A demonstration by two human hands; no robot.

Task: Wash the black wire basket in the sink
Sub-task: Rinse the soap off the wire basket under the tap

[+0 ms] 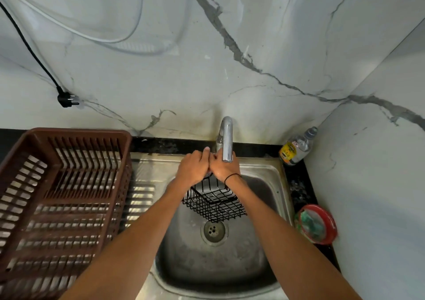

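Together, two hands, left hand (192,168) and right hand (226,169), one black wire basket (215,202), one sink (262,274)

Both arms reach forward, the left hand (192,167) and right hand (226,168) pressed together, fingers (205,153) curled.

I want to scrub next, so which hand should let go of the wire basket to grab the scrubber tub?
Probably right. The right hand is on the side nearer the red tub at the sink's right edge; the left hand can hold the black wire basket.
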